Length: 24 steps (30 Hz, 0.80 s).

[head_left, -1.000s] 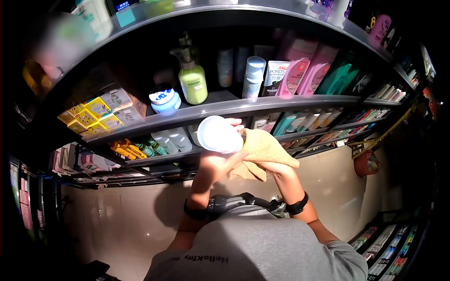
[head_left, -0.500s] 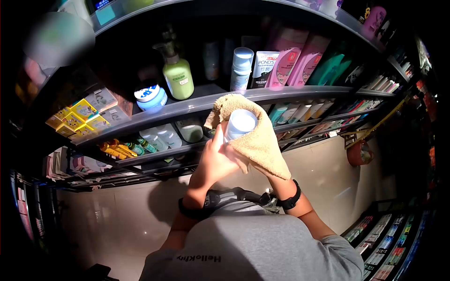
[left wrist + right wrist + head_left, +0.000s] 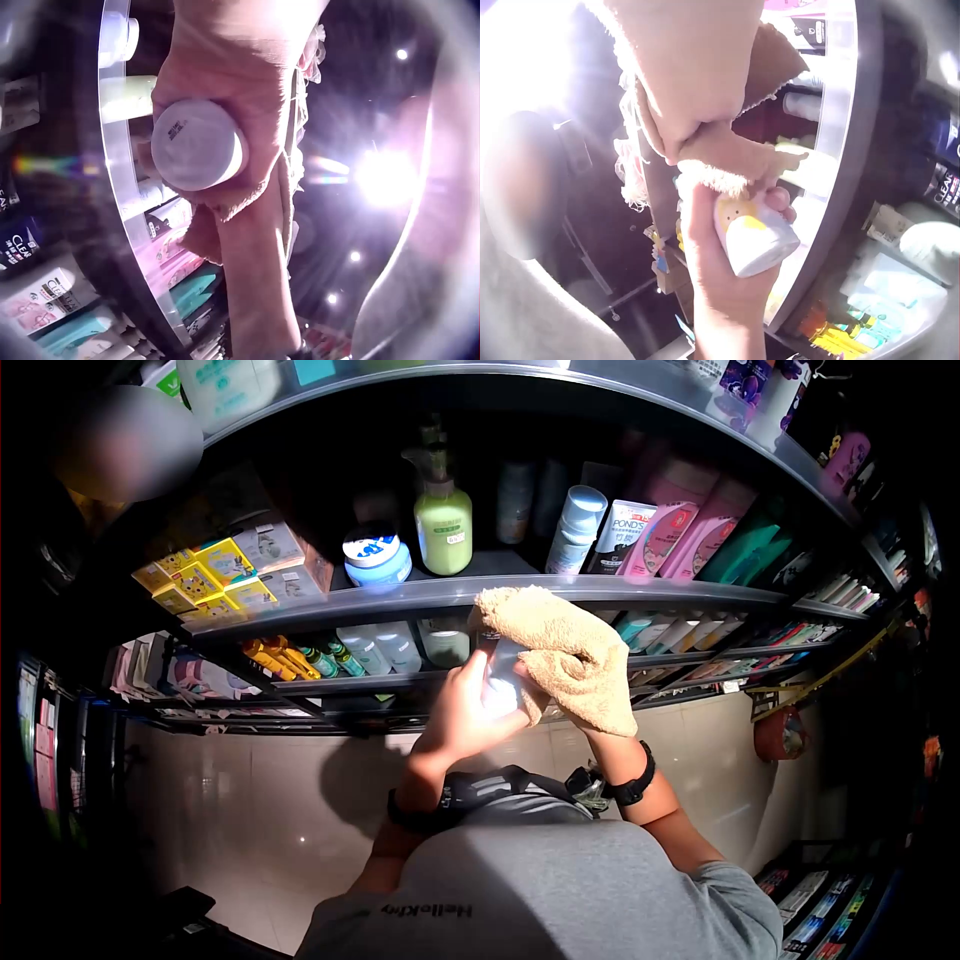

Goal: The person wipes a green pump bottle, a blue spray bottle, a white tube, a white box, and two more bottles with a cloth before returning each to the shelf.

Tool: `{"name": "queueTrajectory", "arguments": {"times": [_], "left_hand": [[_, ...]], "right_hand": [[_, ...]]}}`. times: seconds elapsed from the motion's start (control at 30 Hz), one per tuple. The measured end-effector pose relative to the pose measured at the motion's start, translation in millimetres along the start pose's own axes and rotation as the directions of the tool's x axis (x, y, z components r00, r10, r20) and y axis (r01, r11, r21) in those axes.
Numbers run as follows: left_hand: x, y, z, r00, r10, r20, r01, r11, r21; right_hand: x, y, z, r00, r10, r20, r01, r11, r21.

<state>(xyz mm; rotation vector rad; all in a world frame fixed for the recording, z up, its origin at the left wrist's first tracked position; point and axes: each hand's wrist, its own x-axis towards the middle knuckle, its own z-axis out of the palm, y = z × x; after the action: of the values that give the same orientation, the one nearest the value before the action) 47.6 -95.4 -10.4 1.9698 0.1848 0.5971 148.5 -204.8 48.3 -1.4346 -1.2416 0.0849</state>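
Observation:
My left hand [image 3: 462,712] grips a small white container [image 3: 757,244] with a yellow cartoon face on its side. Its round base [image 3: 193,146], marked with small dark print, faces the left wrist camera. A tan towelling cloth [image 3: 565,650] is bunched in my right hand [image 3: 694,75] and covers the container's far end. In the head view, the cloth hides most of the right hand's fingers. Both hands are close together in front of the shelf edge [image 3: 400,598].
Behind the hands, the shelf holds a blue jar [image 3: 378,560], a green pump bottle [image 3: 443,530], a blue-white bottle [image 3: 577,530] and pink bottles [image 3: 668,530]. Yellow boxes [image 3: 225,565] are stacked at left. A red basket [image 3: 780,735] stands on the floor at right.
The container has turned, so its bright round end no longer faces the head camera. The cloth moved from beside it, opened around it, then folded over its far end. The head view has shifted slightly.

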Motion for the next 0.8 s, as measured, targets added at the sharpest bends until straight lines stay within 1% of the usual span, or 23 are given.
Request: {"name": "queueTrajectory", "arguments": {"times": [0.03, 0.07, 0.1, 0.13, 0.17, 0.2, 0.23, 0.27, 0.3, 0.33, 0.37, 0.4, 0.43, 0.47, 0.5, 0.53, 0.6, 0.63, 0.67, 0.7, 0.73, 0.77, 0.8], "left_hand": [[-2, 1, 1, 1.0, -0.031, 0.005, 0.031, 0.997, -0.073], [-2, 0, 0, 0.998, -0.056, 0.014, 0.058, 0.989, -0.136], [-2, -4, -1, 1.0, 0.012, 0.01, -0.012, 0.999, -0.031], [-3, -9, 2, 1.0, 0.02, -0.017, -0.022, 0.989, -0.149], [-4, -10, 1, 0.999, 0.012, -0.034, -0.015, 0.996, -0.086], [-3, -11, 1, 0.999, 0.005, -0.045, -0.006, 1.0, -0.027], [0, -23, 4, 0.987, 0.105, -0.123, -0.107, 0.994, -0.008], [2, -19, 5, 0.985, 0.076, -0.154, -0.077, 0.997, 0.0], [3, -20, 1, 0.987, 0.084, -0.136, -0.078, 0.996, 0.048], [5, -20, -3, 0.988, 0.091, -0.127, -0.08, 0.992, 0.094], [6, -21, -5, 0.983, 0.133, -0.129, -0.118, 0.986, 0.117], [7, -22, -7, 0.983, 0.137, -0.123, -0.122, 0.985, 0.123], [7, -23, -10, 0.986, 0.147, -0.076, -0.133, 0.977, 0.164], [7, -23, -11, 0.988, 0.153, -0.03, -0.144, 0.969, 0.2], [6, -23, -9, 0.99, 0.129, -0.049, -0.113, 0.964, 0.242], [7, -25, -9, 0.991, 0.125, -0.047, -0.11, 0.964, 0.241], [8, -29, -11, 0.991, 0.01, 0.131, -0.054, 0.941, 0.334], [10, -26, -11, 0.991, 0.004, 0.131, -0.044, 0.951, 0.305], [10, -34, -9, 0.99, 0.029, 0.138, -0.08, 0.923, 0.375], [10, -36, -7, 0.99, 0.043, 0.135, -0.092, 0.919, 0.384], [10, -39, -5, 0.99, 0.059, 0.13, -0.106, 0.914, 0.391], [10, -58, 0, 0.983, 0.148, 0.107, -0.175, 0.93, 0.324], [14, -47, 2, 0.984, 0.131, 0.12, -0.154, 0.966, 0.206]], "right_hand": [[-5, 4, 4, 0.998, 0.027, -0.053, -0.027, 1.0, -0.001], [-10, 12, 6, 0.996, -0.055, -0.07, 0.045, 0.99, -0.136], [-10, 11, 9, 0.995, 0.013, -0.099, -0.015, 1.0, -0.027], [-10, 10, 14, 0.989, 0.083, -0.12, -0.073, 0.994, 0.084], [-14, 15, 22, 0.974, 0.15, -0.169, -0.12, 0.977, 0.175], [-10, 14, 24, 0.969, 0.15, -0.195, -0.113, 0.975, 0.191], [-6, 11, 24, 0.978, 0.153, -0.14, -0.111, 0.957, 0.268], [-2, 10, 24, 0.985, 0.148, -0.09, -0.109, 0.934, 0.341], [1, 16, 27, 0.989, 0.135, -0.053, -0.095, 0.878, 0.47], [0, 11, 25, 0.978, 0.208, -0.025, -0.168, 0.849, 0.501], [2, 9, 24, 0.978, 0.209, -0.019, -0.167, 0.827, 0.537], [3, 8, 24, 0.978, 0.211, -0.005, -0.17, 0.803, 0.572], [5, 6, 22, 0.978, 0.21, -0.008, -0.167, 0.8, 0.576], [6, 2, 19, 0.979, 0.204, 0.014, -0.17, 0.772, 0.612], [6, -1, 15, 0.979, 0.2, 0.038, -0.176, 0.743, 0.645], [6, -5, 11, 0.966, 0.25, 0.069, -0.234, 0.723, 0.65], [9, 4, 9, 0.994, 0.101, 0.029, -0.099, 0.802, 0.589], [4, 6, 8, 0.974, 0.21, 0.087, -0.214, 0.718, 0.662], [0, 9, 6, 0.942, 0.3, 0.151, -0.312, 0.617, 0.723], [0, 20, 7, 0.972, 0.197, 0.129, -0.227, 0.635, 0.739], [1, 25, -2, 0.932, 0.24, 0.27, -0.355, 0.471, 0.808], [-7, 25, 8, 0.935, 0.326, 0.136, -0.306, 0.555, 0.774], [-14, 26, 17, 0.917, 0.398, -0.009, -0.268, 0.635, 0.724]]}}
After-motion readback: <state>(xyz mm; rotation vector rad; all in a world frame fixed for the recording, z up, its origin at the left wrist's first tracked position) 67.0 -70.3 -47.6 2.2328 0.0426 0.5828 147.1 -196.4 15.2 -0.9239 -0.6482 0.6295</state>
